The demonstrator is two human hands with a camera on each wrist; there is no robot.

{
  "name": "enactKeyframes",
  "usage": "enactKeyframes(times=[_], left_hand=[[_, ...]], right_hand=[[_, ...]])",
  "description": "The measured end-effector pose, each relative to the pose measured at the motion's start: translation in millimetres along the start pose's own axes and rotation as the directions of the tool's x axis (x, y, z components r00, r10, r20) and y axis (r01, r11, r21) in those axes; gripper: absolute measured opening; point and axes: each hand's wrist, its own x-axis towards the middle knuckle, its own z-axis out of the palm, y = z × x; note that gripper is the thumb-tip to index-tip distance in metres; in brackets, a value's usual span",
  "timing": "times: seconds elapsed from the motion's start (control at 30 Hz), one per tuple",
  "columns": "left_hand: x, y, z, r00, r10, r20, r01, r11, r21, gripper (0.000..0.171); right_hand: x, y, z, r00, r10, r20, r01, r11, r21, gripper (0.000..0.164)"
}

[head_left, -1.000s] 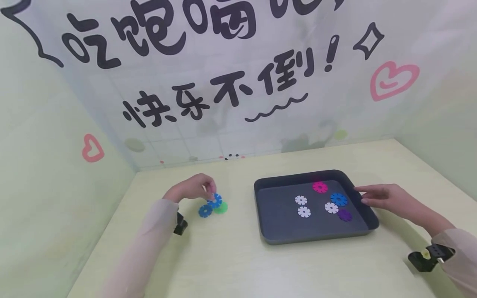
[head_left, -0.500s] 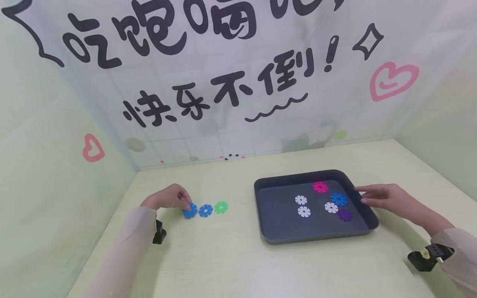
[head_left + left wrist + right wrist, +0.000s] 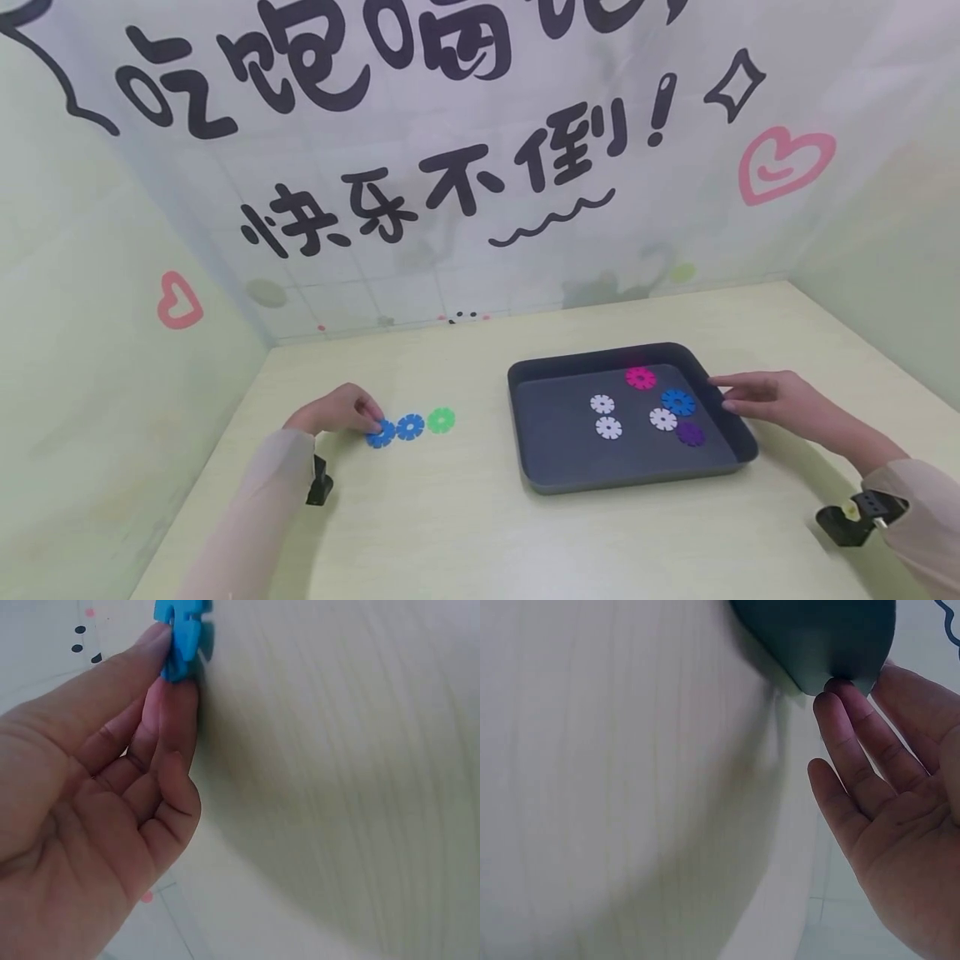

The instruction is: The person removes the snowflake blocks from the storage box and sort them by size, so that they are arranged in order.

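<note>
My left hand [image 3: 341,411] pinches a blue notched plastic disc [image 3: 381,433] at the left end of a short row on the table. In the left wrist view, the thumb lies on one face of the disc and fingers are behind it. Beside it are a second blue disc [image 3: 410,427] and a green disc [image 3: 441,420]. With fairly straight fingers, my right hand [image 3: 780,404] touches the right side of a dark grey tray [image 3: 555,482]; the right wrist view shows fingertips against the tray's outer wall.
Inside the tray lie a pink disc [image 3: 641,377], a blue disc [image 3: 678,402], a purple disc [image 3: 690,433] and white discs [image 3: 608,428]. Behind the pale table [image 3: 450,533] stands a printed backdrop [image 3: 420,275] with black lettering.
My left hand has carried a blue disc leftward from above the other blue and green discs, and down to the row's left end. The right hand stays at the tray.
</note>
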Motion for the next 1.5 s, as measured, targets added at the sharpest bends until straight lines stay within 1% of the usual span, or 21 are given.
enactKeyframes(times=[0.33,0.47,0.57,0.63,0.7,0.77,0.87,1.0,1.1,1.23,1.4,1.5], left_hand=[[-2.6,1.0,4.1,1.0,-0.021,-0.02,0.021,1.0,0.0,0.013],[-4.9,3.6,3.3,0.999,-0.042,-0.024,0.042,0.999,-0.008,0.014],[-5.7,5.2,1.0,0.998,-0.049,-0.039,0.049,0.999,-0.013,0.013],[-5.5,7.4,-1.0,0.998,-0.043,-0.052,0.043,0.999,-0.019,0.013],[-4.4,12.3,-3.0,0.998,-0.022,-0.061,0.021,1.0,-0.018,0.013],[-2.0,20.6,-4.2,0.998,0.007,-0.065,-0.007,1.0,-0.002,0.014],[3.9,37.9,-3.7,0.997,0.062,-0.055,-0.061,0.998,0.027,0.014],[12.5,66.3,1.1,0.991,0.13,-0.029,-0.129,0.991,0.035,0.012],[19.0,89.3,6.0,0.983,0.183,-0.001,-0.183,0.983,0.029,0.012],[30.7,117.6,14.0,0.967,0.254,0.029,-0.255,0.967,0.032,0.014],[48.5,146.9,28.1,0.938,0.342,0.063,-0.344,0.938,0.035,0.011],[59.7,163.6,38.5,0.922,0.377,0.091,-0.381,0.924,0.039,0.01]], right_hand=[[0.3,0.6,0.7,1.0,0.004,0.005,-0.004,1.0,0.01,0.046],[-0.1,-1.1,0.9,1.0,0.012,0.006,-0.012,1.0,0.007,0.046],[-0.5,-2.4,1.0,1.0,0.016,0.007,-0.016,1.0,0.003,0.047],[-0.6,-2.9,1.3,1.0,0.018,0.008,-0.018,1.0,0.003,0.047],[-0.5,-3.2,1.4,1.0,0.024,0.008,-0.024,1.0,-0.004,0.047],[-0.5,-3.4,1.4,0.999,0.031,0.009,-0.031,0.999,-0.01,0.048],[-0.5,-3.1,1.3,0.999,0.034,0.008,-0.034,0.999,-0.016,0.048],[-0.6,-2.4,1.3,1.0,0.029,0.005,-0.029,0.999,-0.019,0.048],[-0.6,-2.4,1.2,1.0,0.03,0.005,-0.03,0.999,-0.018,0.048],[-0.7,-3.1,1.0,0.999,0.035,0.008,-0.035,0.999,-0.017,0.048],[-1.0,-3.2,0.9,0.999,0.035,0.004,-0.035,0.999,-0.022,0.048],[-1.3,-3.1,0.8,0.999,0.033,0.002,-0.033,0.999,-0.022,0.048]])
